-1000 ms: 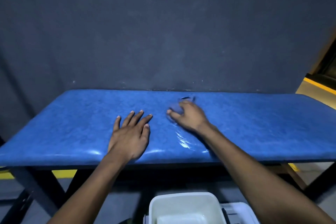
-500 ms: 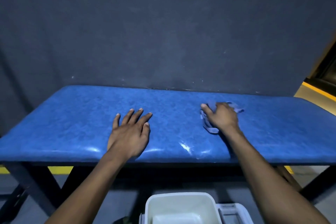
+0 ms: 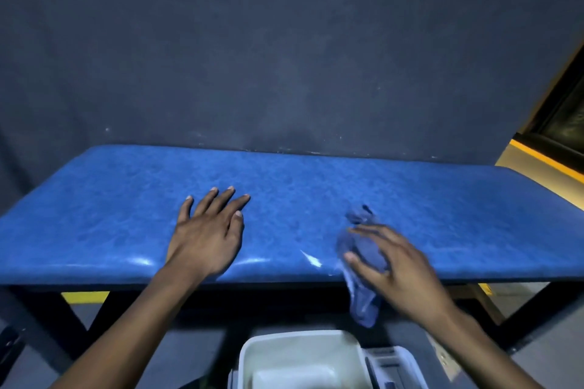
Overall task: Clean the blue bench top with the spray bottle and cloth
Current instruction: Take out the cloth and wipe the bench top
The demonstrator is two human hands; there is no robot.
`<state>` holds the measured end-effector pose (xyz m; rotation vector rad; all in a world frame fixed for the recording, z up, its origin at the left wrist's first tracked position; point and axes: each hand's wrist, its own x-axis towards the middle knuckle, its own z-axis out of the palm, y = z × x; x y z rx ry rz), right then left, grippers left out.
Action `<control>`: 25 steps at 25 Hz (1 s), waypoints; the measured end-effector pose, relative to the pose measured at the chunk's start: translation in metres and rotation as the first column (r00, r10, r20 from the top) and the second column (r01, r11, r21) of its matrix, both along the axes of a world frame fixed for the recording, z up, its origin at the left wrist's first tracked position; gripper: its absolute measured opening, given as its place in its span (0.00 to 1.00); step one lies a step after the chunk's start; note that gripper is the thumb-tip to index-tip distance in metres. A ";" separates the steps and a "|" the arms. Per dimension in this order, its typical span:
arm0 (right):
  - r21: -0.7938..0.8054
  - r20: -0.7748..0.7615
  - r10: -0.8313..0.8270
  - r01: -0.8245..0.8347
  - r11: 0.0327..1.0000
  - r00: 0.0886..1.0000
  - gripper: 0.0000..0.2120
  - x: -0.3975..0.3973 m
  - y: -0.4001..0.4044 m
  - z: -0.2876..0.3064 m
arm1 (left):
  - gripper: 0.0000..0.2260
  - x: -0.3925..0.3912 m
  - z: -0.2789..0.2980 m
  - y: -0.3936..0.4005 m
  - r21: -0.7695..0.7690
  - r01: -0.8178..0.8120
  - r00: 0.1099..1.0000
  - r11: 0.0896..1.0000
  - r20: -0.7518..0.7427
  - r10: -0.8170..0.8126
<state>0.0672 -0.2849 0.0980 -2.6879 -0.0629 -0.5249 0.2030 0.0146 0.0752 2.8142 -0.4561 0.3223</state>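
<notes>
The blue padded bench top runs across the view against a dark wall. My left hand lies flat on it left of centre, fingers straight and spread. My right hand is at the bench's front edge right of centre, its fingers stretched out over a crumpled blue cloth. Part of the cloth lies on the top and part hangs down over the front edge. A wet, shiny streak shows just left of the cloth. No spray bottle is in view.
A white plastic tub sits on the floor below the bench front, with another pale container to its right. Black bench legs stand at both ends. A yellow-edged step is at the far right.
My right hand has swept the cloth from the middle of the bench to the right, then back toward me to the front edge, where the cloth now hangs over. My left hand stayed in place.
</notes>
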 end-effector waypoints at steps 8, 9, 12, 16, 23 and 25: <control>-0.023 -0.158 -0.396 0.398 0.917 0.904 0.27 0.163 -0.007 0.027 | 0.27 0.001 -0.002 -0.002 -0.014 -0.001 1.000 1.000 0.000 0.001; -0.021 -0.159 -0.329 0.330 0.944 0.931 0.28 0.172 0.019 0.025 | 0.27 0.002 -0.002 -0.001 -0.011 0.000 1.000 1.000 0.003 0.000; -0.043 -0.147 -0.076 0.070 0.997 0.986 0.24 0.138 0.083 0.016 | 0.28 0.003 -0.003 0.001 -0.013 0.008 1.000 1.000 0.023 -0.008; -0.042 -0.017 0.144 -0.144 0.989 0.989 0.21 0.032 0.069 0.007 | 0.28 0.002 -0.003 0.002 -0.023 0.006 0.999 1.000 0.035 -0.005; -0.043 -0.009 -0.396 0.396 0.917 0.918 0.22 0.061 -0.049 0.010 | 0.28 0.002 -0.004 -0.001 -0.034 -0.010 1.000 0.999 0.018 0.010; -0.029 -0.086 -0.438 0.438 0.899 0.895 0.21 0.117 -0.036 0.021 | 0.27 0.003 -0.004 -0.001 -0.028 -0.009 1.000 1.000 0.010 0.010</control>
